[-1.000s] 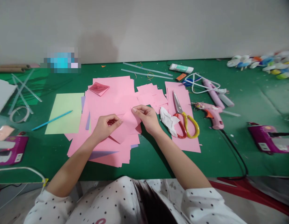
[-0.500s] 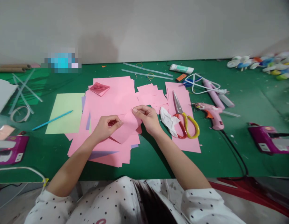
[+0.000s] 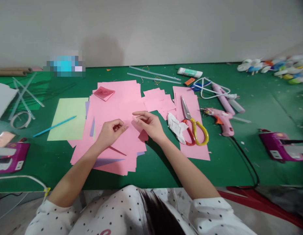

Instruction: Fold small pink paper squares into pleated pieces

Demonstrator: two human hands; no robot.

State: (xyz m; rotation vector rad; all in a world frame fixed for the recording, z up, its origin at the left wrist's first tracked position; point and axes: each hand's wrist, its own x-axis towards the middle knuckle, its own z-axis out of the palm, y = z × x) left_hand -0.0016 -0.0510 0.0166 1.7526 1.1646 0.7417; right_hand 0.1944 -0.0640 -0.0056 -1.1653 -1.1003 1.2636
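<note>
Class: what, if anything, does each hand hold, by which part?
The left hand seems to pinch pink paper, exact part unclear. The right hand looks open, with no clear grip.

A green table [image 3: 156,174] carries pink sheets [image 3: 127,104], a pale green sheet [image 3: 70,108] and a pink glue gun [image 3: 223,120].

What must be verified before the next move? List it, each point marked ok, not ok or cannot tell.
1. Bare left hand pinching a sheet: cannot tell; any paper there blends into the pink below.
2. Bare right hand open: ok, thumb and forefinger parted.
3. Stack of pink rectangular paper sheets squared: not ok, edges stagger.
4. Pleated darker-pink paper piece clear of both hands: ok.
5. Steel scissors with red and yellow handles clear of both hands: ok.
6. Pink glue gun with orange trigger cool: cannot tell.
</note>
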